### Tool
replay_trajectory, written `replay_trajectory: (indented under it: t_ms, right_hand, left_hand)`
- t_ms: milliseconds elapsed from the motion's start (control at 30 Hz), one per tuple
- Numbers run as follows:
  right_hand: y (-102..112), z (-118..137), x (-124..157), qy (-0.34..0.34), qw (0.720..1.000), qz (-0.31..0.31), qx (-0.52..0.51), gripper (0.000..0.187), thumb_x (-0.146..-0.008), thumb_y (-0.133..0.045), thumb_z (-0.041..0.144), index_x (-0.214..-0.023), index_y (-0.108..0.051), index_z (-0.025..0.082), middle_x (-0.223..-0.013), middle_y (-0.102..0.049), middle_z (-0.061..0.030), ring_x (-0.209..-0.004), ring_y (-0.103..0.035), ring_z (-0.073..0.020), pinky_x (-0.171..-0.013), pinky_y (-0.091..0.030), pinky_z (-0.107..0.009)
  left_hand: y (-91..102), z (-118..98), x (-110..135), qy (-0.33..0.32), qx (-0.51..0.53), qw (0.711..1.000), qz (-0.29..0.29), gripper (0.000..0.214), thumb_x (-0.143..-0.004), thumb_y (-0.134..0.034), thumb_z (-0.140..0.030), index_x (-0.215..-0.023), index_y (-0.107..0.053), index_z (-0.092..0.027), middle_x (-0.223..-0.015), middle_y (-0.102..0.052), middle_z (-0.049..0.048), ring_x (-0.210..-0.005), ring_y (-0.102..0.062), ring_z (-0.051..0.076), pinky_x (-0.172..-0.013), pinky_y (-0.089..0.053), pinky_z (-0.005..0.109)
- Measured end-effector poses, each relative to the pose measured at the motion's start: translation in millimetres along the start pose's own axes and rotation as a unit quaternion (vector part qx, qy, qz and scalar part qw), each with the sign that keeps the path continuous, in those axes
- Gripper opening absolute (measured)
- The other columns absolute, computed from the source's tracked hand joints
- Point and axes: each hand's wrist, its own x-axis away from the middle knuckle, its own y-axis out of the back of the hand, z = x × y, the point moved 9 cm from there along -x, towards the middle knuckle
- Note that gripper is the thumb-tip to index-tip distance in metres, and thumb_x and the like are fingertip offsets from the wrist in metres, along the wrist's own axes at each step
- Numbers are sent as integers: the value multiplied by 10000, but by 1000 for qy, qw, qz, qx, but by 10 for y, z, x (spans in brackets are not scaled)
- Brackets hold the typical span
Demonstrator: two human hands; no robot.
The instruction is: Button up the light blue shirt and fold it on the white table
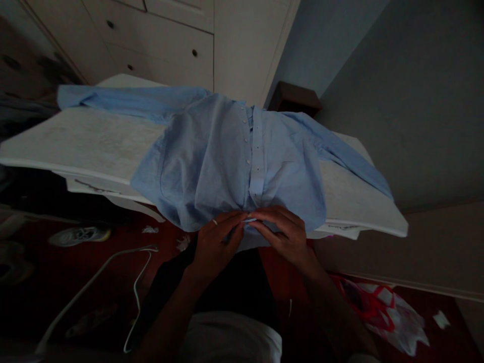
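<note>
A light blue button-up shirt [227,156] lies spread on a white ironing board [83,141], sleeves out to both sides and button placket running down the middle. My left hand [215,242], with a ring on one finger, pinches the shirt's near edge at the bottom of the placket. My right hand [283,232] pinches the same edge from the other side. The fingertips of both hands meet at the fabric's lower hem, which overhangs the board's near edge.
White cupboards with drawers [159,45] stand behind the board. A dark wooden stand [297,98] sits by the grey wall. On the dark red floor lie a white wire hanger [136,272], a shoe [79,234] and a red-and-white bag [378,307].
</note>
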Motion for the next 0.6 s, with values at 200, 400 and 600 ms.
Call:
replay_trajectory:
  t_ms: [200, 400, 600]
  right_hand:
    - [-28, -199, -4, -81, 995, 5, -59, 350, -840, -698, 233, -1180, -620, 270, -941, -758, -1, -596, -681, -113, -694, -591, -260]
    - [-69, -330, -41, -148, 978, 47, -137, 336, -842, -689, 221, -1168, -609, 242, -945, -758, -4, -461, -603, -59, -492, -541, -180]
    - [-105, -364, -66, -182, 967, 70, -165, 293, -870, -648, 237, -1161, -609, 240, -944, -738, -3, -459, -590, -50, -460, -530, -174]
  left_hand:
    - [-8, 111, -12, 76, 12, 997, -9, 168, -880, -593, -200, -998, -712, -215, -969, -752, 25, -860, -707, 149, -823, -577, 273]
    - [-11, 165, -30, 120, 24, 992, -3, 138, -872, -603, -229, -936, -721, -200, -890, -755, 18, -775, -699, 141, -735, -566, 246]
    - [-19, 143, -58, 136, 19, 991, 6, 139, -877, -581, -233, -904, -714, -199, -827, -746, 10, -721, -681, 140, -707, -549, 255]
